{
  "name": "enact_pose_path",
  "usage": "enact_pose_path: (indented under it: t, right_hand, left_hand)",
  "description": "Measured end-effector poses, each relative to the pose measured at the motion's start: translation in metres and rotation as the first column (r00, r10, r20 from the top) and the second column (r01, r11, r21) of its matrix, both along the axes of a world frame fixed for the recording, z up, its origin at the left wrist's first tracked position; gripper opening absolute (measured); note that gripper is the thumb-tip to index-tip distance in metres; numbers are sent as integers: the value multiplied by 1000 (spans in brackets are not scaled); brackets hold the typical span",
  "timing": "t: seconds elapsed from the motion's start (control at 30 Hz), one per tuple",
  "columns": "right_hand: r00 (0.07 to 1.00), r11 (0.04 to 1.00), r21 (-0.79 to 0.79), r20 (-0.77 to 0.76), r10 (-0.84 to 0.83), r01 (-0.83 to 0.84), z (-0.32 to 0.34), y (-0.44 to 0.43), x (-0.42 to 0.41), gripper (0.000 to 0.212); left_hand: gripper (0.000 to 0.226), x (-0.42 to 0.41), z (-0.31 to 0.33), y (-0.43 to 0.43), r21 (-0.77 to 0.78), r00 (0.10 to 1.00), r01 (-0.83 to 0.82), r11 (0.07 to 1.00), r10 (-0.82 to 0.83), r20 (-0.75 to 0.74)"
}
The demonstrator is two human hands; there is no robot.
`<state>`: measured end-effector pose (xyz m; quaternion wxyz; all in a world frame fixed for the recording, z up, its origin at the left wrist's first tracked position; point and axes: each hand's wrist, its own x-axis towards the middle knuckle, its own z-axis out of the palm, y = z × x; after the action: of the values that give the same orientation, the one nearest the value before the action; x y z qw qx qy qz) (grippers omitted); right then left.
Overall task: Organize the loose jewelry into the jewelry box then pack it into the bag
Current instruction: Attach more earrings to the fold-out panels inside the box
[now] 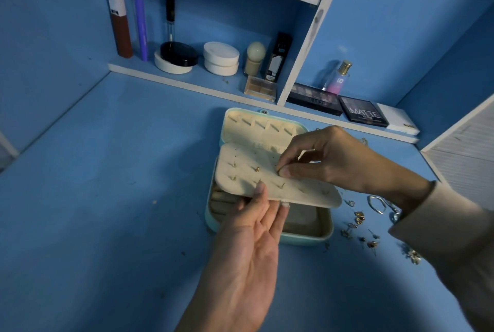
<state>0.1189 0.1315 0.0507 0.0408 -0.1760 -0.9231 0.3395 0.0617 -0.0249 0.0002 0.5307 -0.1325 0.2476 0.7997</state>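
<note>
Open jewelry box (pixel 307 238) on a blue desk (pixel 107 198) – both hands at its earring panel (pixel 294 192).

The left half of the desk is a wide bare stretch running back to the low shelf edge (pixel 139 71). Right of it the teal box lies mid-desk, its lid (pixel 240 120) flat against the shelf lip. The left hand (pixel 248 246) pinches the cream panel's near edge, thumb on top and nearly straight fingers beneath, so that it tilts above the tray. The right hand (pixel 328 160) hovers over the panel's middle, thumb and forefinger nipped on what seems to be a small stud (pixel 279 170) – too tiny to be sure. Loose jewelry (pixel 358 220) is scattered just beside the box's right wall, partly under the beige sleeve (pixel 441 224), near the white cabinet edge (pixel 454 131).
</note>
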Motion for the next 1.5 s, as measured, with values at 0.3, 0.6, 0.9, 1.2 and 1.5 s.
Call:
enact_pose_path:
  t: [0.3,0.6,0.9,1.2,1.5]
  right_hand:
    - [997,996,-79,-60,-40,35,4,-3,7,6]
    - [981,994,108,-193,-7,28,17,-16,40,9]
    - [904,977,105,-408,-128,185,16,-7,24,2]
    - [836,956,-177,-464,-291,235,17,12,4,3]
    - [796,920,-272,-469,-383,282,15,20,-7,5]
  left_hand:
    - [45,0,5,-1,1,1000,15,1000,-15,-9]
    - [44,-8,17,1,54,991,64,996,-57,-120]
    - [28,-15,26,18,32,991,69,997,-64,-120]
    - [30,-23,32,36,37,997,52,998,-49,-57]
    - [34,-28,30,45,25,996,49,998,-48,-71]
